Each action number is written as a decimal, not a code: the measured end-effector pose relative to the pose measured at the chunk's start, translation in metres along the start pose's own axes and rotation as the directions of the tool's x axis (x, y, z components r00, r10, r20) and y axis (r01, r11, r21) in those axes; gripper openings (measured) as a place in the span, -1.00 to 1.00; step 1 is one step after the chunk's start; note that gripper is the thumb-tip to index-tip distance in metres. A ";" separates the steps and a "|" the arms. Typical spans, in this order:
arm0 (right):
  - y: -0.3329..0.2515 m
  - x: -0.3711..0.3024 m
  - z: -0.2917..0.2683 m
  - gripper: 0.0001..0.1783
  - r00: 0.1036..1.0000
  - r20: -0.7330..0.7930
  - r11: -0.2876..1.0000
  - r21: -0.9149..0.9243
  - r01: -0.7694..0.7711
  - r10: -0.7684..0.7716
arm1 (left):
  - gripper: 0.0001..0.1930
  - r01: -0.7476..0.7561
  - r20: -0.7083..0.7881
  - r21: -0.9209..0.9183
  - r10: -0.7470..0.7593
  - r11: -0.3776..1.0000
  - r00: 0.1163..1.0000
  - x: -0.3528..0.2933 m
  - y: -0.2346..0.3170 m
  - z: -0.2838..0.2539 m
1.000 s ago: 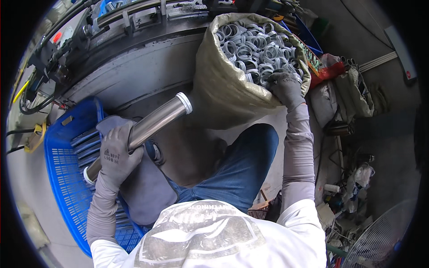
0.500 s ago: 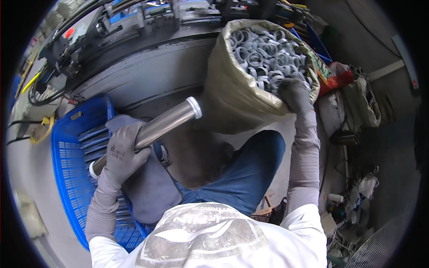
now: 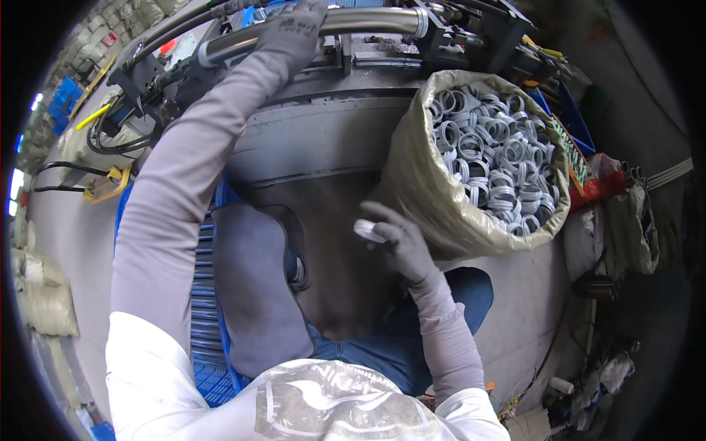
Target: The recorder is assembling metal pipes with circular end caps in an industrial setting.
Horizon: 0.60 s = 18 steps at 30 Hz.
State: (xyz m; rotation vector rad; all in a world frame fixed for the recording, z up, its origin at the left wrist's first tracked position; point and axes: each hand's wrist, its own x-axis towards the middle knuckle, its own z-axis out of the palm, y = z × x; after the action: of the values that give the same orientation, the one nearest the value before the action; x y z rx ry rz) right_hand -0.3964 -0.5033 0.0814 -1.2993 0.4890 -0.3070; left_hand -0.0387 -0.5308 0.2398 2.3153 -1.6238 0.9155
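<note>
My left hand point(image 3: 290, 37), in a grey glove, is closed around a shiny metal tube point(image 3: 371, 21) at the far machine. The tube lies roughly level, with a whitish ring at either end; the hand hides part of its middle. Over my lap my right hand point(image 3: 404, 250), also gloved, pinches a small white ring point(image 3: 368, 231), slightly blurred. An open woven sack point(image 3: 419, 198) beyond the right hand is filled with similar pale rings point(image 3: 507, 151).
The machine point(image 3: 386, 59) runs along the far side, with clamps and hoses. Left of my legs stands a blue crate point(image 3: 209, 389) with several tubes point(image 3: 204, 294), partly hidden by my arm. A grey pad point(image 3: 257, 294) covers my left thigh. Bags point(image 3: 585, 235) and clutter lie at right.
My left hand has carried the metal tube from over the crate forward to the machine. My right hand has come back from the sack toward my lap with a white ring.
</note>
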 end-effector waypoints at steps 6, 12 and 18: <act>0.015 0.017 -0.008 -0.40 0.996 -0.006 0.995 -0.052 -0.085 0.085 | -0.45 0.107 0.198 0.089 -0.123 0.990 0.972 0.057 -0.020 0.071; 0.010 0.015 -0.005 -0.39 0.991 0.022 0.984 0.117 -0.134 0.132 | -0.35 0.028 0.122 0.119 -0.042 0.993 0.992 0.028 -0.031 0.110; 0.013 0.017 -0.003 -0.47 0.995 -0.081 0.998 -0.019 -0.055 0.053 | -0.48 -0.166 -0.264 -0.308 0.084 0.937 0.961 -0.139 -0.024 0.041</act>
State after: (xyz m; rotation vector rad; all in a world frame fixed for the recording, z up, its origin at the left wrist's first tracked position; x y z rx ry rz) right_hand -0.3845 -0.5109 0.0657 -1.2953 0.5961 -0.3106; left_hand -0.0316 -0.4306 0.1327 1.8170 -1.6841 0.8434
